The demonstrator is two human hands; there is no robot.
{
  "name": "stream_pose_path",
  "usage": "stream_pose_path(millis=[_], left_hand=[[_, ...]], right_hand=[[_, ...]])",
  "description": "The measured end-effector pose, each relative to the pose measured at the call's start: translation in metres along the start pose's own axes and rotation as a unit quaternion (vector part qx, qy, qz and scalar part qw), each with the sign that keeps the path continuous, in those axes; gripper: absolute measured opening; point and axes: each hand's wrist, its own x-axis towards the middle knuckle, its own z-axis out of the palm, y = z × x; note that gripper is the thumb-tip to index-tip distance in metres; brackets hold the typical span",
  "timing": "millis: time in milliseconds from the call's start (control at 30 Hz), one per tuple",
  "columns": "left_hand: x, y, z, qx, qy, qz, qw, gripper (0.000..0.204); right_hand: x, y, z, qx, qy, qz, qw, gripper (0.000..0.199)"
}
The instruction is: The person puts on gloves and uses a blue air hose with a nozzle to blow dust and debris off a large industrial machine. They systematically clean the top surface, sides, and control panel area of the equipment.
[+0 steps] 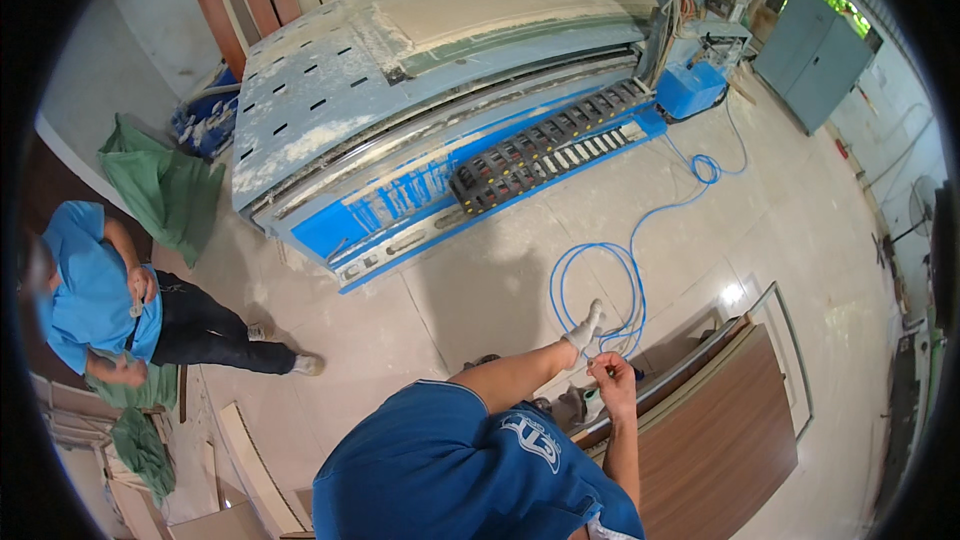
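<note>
My left hand (584,330) wears a whitish glove and is held out in front of me, its fingers stretched away from my body. Close beside it, my bare right hand (613,378) has its fingers curled in a pinch near the left wrist. What the pinch holds, if anything, is too small to make out. Beyond both hands, a coiled blue hose (553,285) lies on the tiled floor. Below the right hand is a grey-and-green object (590,404), partly hidden by my arm.
A large flatbed cutting machine (330,140), dusty on top, fills the far side. Brown wood-grain panels (720,430) stand at my right. To the left, a person in a blue shirt (85,285) stands near green sacks (155,185). A grey cabinet (815,50) is at far right.
</note>
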Motion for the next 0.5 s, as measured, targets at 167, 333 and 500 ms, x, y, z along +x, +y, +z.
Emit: stream_pose_path(millis=[167, 333, 500], left_hand=[[-0.003, 0.002, 0.024, -0.055, -0.037, 0.026, 0.997, 0.102], [-0.018, 0.008, 0.026, -0.034, -0.068, -0.007, 0.997, 0.104], [-0.042, 0.021, 0.037, -0.044, -0.112, 0.017, 0.993, 0.105]], right_hand=[[0.0, 0.01, -0.003, -0.187, 0.041, -0.098, 0.977, 0.019], [0.001, 0.016, -0.013, -0.267, 0.0, -0.106, 0.958, 0.018], [-0.005, 0.03, 0.0, -0.489, -0.007, -0.11, 0.865, 0.015]])
